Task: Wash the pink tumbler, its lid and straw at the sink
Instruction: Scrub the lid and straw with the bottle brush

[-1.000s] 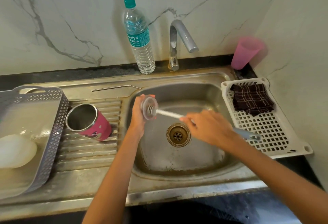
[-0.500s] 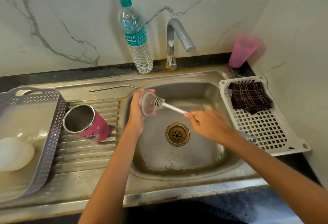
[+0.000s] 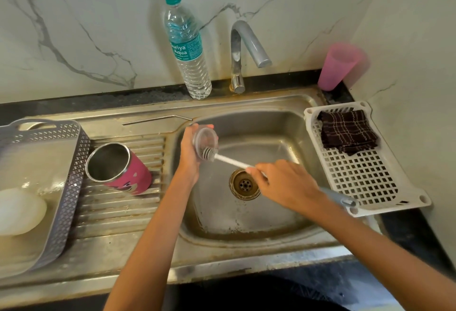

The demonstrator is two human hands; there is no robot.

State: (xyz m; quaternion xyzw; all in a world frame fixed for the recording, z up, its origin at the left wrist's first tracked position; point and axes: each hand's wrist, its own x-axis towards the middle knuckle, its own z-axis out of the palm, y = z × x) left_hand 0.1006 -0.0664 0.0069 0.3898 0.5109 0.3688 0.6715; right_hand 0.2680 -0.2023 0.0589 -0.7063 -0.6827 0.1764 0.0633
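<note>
Gripping the clear lid (image 3: pixel 205 138) in the left hand (image 3: pixel 188 160), fingers curled, above the sink's (image 3: pixel 246 251) left edge; pinching the bottle brush (image 3: pixel 232 161) in the right hand (image 3: pixel 286 185). Twist bristles into rim grooves. Then pink tumbler (image 3: pixel 123 172) on drainboard (image 3: pixel 118 212), straw (image 3: pixel 158 119) at back edge.

The one wide camera on my head looks forward and down, close over the stainless steel sink (image 3: pixel 246 239), marble wall behind.

Water bottle (image 3: pixel 187 46) & tap (image 3: pixel 243 46) at table's back edge, pink cup (image 3: pixel 338 66) back-right corner, checked cloth (image 3: pixel 349 133) in white tray (image 3: pixel 365 182) at right, grey basket (image 3: pixel 71 175) w/ white lump (image 3: pixel 19 209) at left.
</note>
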